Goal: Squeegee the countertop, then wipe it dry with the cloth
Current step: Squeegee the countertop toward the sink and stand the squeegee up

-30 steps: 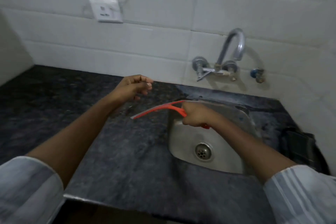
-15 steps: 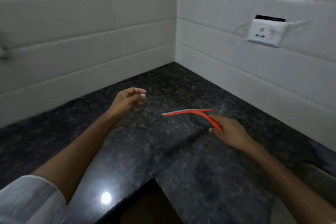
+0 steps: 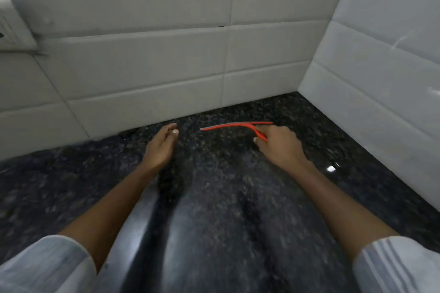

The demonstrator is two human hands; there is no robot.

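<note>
My right hand (image 3: 279, 144) grips the handle of a thin red squeegee (image 3: 234, 125). Its blade lies crosswise just above or on the dark speckled granite countertop (image 3: 214, 197), close to the back wall. My left hand (image 3: 162, 144) hovers to the left of the blade, fingers loosely curled and apart, holding nothing. No cloth is in view.
White tiled walls (image 3: 166, 59) meet in a corner at the far right (image 3: 307, 78). A white socket box (image 3: 14, 21) is mounted on the wall at the upper left. The counter shows glossy reflections near my arms.
The view has swung left, from the sink and tap to the corner of the counter. My right hand carried the squeegee from over the sink to near the back wall; my left hand stayed empty.
</note>
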